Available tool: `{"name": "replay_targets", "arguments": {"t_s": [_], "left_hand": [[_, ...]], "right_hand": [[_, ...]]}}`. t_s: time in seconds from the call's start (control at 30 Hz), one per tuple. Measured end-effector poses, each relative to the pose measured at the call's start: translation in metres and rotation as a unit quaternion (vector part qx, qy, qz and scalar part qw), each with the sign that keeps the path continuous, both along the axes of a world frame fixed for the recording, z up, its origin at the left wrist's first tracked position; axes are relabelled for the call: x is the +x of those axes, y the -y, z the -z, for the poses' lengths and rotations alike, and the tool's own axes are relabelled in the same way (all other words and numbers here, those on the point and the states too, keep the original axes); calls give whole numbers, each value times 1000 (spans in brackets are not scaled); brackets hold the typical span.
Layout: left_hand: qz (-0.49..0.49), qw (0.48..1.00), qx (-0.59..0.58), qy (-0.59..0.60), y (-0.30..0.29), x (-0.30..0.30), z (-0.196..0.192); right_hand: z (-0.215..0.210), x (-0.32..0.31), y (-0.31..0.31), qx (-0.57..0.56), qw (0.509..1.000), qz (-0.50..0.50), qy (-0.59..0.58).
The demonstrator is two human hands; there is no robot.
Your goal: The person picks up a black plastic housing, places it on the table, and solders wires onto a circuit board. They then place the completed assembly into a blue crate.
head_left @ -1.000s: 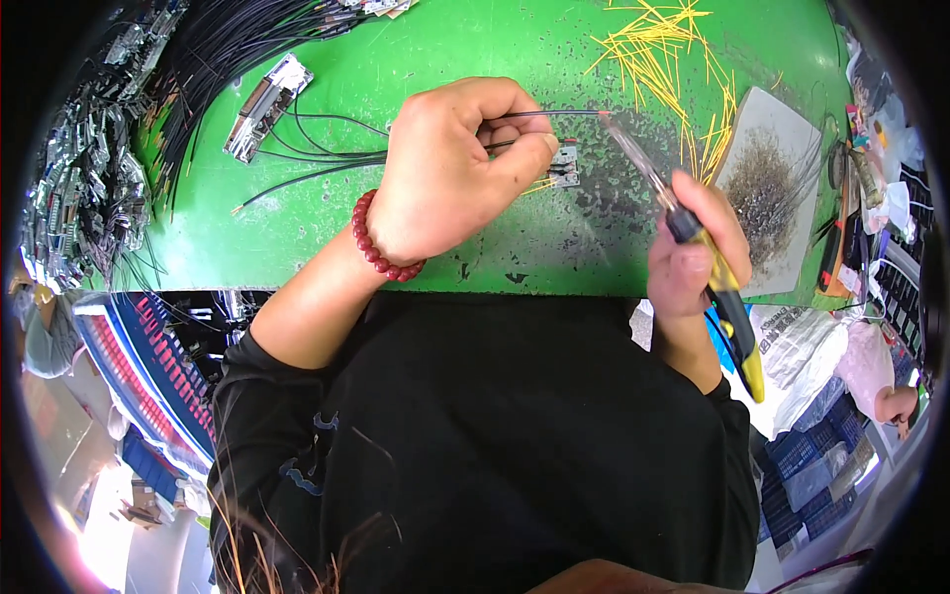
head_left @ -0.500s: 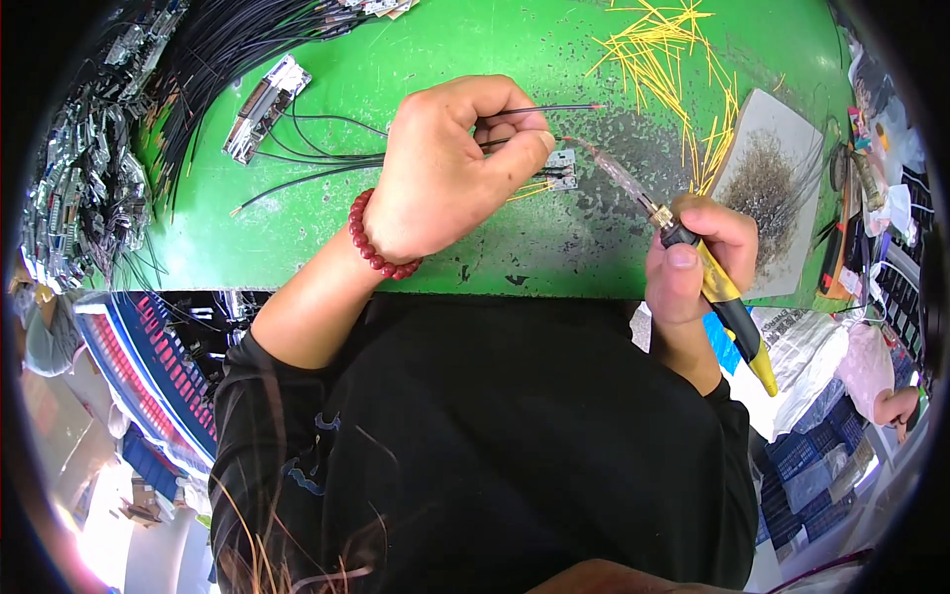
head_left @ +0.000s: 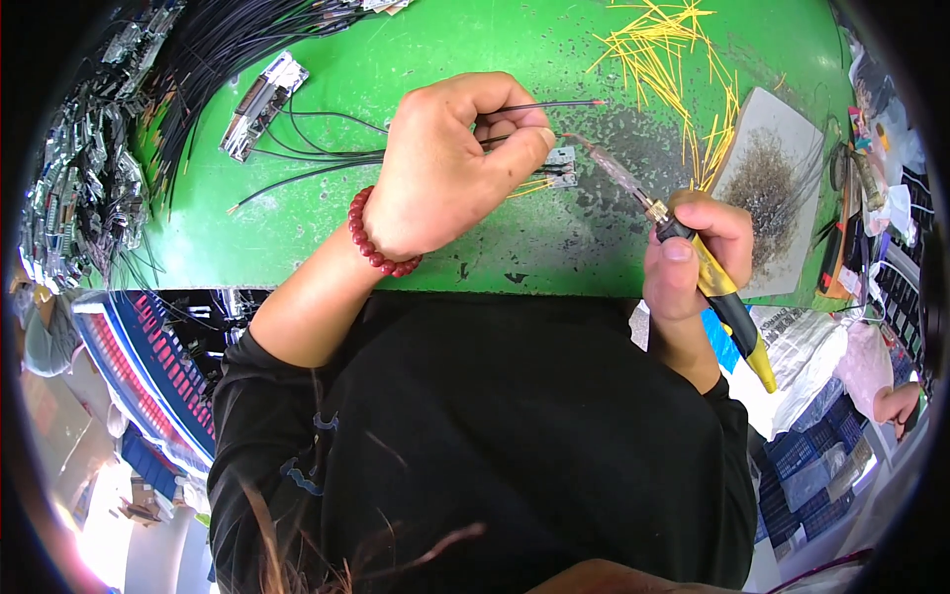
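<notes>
My left hand (head_left: 450,168), a red bead bracelet at its wrist, pinches thin black wires (head_left: 564,104) over the green bench. One wire sticks out to the right past the fingers, its end reddish. Their other ends run left, some to a silver metal part (head_left: 265,105) lying on the bench. In my right hand (head_left: 697,252) is a soldering iron (head_left: 727,299) with a yellow and black handle. Its tip points up-left, close to my left fingertips; whether it touches a wire I cannot tell. Just below those fingertips lies a small metal plate (head_left: 563,166) with yellow wires beside it, partly hidden.
Loose yellow wires (head_left: 658,54) are scattered at the far right. Nearer, a grey board (head_left: 782,198) carries a dark heap of crumbs. Many silver metal parts (head_left: 74,188) and a thick bundle of black wires (head_left: 223,64) crowd the left. A bystander's hand (head_left: 896,404) shows at the right rim.
My right hand and the soldering iron have shifted slightly left and up. The left hand stays nearly still on the wires.
</notes>
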State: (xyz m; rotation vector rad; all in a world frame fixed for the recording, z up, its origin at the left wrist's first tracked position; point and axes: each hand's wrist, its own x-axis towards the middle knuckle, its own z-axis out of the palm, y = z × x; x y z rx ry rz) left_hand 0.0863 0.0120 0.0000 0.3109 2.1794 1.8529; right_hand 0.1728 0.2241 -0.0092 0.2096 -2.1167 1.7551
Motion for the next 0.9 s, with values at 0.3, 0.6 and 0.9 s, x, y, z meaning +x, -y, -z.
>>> {"name": "replay_targets", "arguments": {"t_s": [0.3,0.6,0.9], "left_hand": [[0,1000,-13,-10,-2,1,1],[16,998,-59,-27,-1,3,-1],[59,991,-93,-74,-1,3,1]], "right_hand": [[2,-24,12,-60,997,-45,29],[4,-38,24,36,997,-71,-12],[4,-41,26,51,998,-47,-2]]}}
